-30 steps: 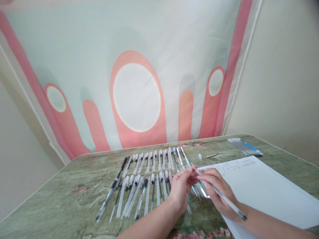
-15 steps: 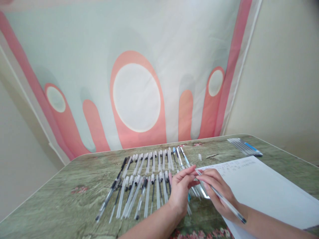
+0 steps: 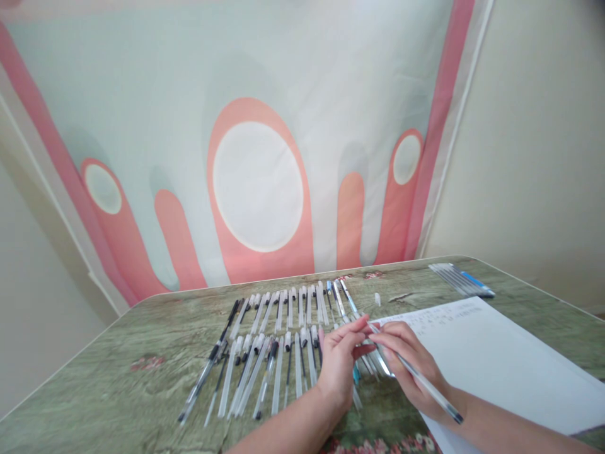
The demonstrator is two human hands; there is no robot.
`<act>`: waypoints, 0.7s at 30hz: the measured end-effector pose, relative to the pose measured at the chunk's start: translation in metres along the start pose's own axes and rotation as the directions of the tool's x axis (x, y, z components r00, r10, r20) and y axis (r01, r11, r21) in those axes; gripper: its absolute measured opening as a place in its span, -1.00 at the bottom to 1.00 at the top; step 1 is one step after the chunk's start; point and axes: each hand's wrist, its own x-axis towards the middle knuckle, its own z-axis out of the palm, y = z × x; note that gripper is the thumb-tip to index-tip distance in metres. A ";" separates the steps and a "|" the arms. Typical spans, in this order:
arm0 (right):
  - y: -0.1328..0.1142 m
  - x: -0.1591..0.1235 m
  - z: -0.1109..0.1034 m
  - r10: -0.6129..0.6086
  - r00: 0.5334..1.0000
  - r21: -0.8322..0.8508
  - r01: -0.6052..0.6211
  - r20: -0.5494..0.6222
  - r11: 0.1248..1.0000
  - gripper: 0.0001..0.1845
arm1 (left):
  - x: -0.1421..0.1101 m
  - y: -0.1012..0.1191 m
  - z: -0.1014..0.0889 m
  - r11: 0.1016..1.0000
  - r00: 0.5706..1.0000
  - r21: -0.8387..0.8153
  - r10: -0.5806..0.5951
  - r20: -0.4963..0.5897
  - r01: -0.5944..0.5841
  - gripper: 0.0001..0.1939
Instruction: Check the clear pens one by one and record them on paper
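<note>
A clear-barrelled pen (image 3: 428,383) with a dark end plug slants across my right hand (image 3: 413,359). The fingers of that hand are closed around the barrel, its dark end pointing down toward my right wrist. My left hand (image 3: 341,356) meets it at the upper end, thumb and fingertips bent in around the tip; the exact contact is partly hidden by the fingers. Beneath and left of my left hand lie rows of pen parts: frosted barrels (image 3: 278,378), thin refills (image 3: 288,375) and pens with black caps (image 3: 270,369). Blue-and-white pens (image 3: 347,296) lie just beyond my fingertips.
White paper (image 3: 501,366) with handwriting along its top lies under and right of my right hand. A pack of grey pens with a blue strip (image 3: 460,280) sits at the far right. A small clear cap (image 3: 377,299) lies near the blue-and-white pens. Behind the table (image 3: 94,366) hangs a patterned cloth (image 3: 326,126).
Both hands stay together at the pen with almost the same grip. The whole view has shifted very slightly; nothing on the table has visibly moved.
</note>
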 end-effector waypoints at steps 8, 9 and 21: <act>-0.002 0.000 0.000 0.050 0.998 -0.012 -0.049 0.043 0.999 -0.64 | 0.001 0.001 -0.001 0.999 0.999 -0.024 -0.039 0.005 0.039 -0.65; -0.002 0.000 0.000 0.072 0.996 -0.019 -0.071 0.047 0.997 -0.65 | 0.001 0.001 -0.001 0.998 0.999 -0.039 -0.043 0.009 0.044 -0.63; 0.080 0.055 -0.039 0.426 0.884 -0.232 -0.380 0.195 0.895 -0.75 | 0.013 0.011 -0.005 0.994 0.992 0.033 0.104 -0.075 -0.101 -0.69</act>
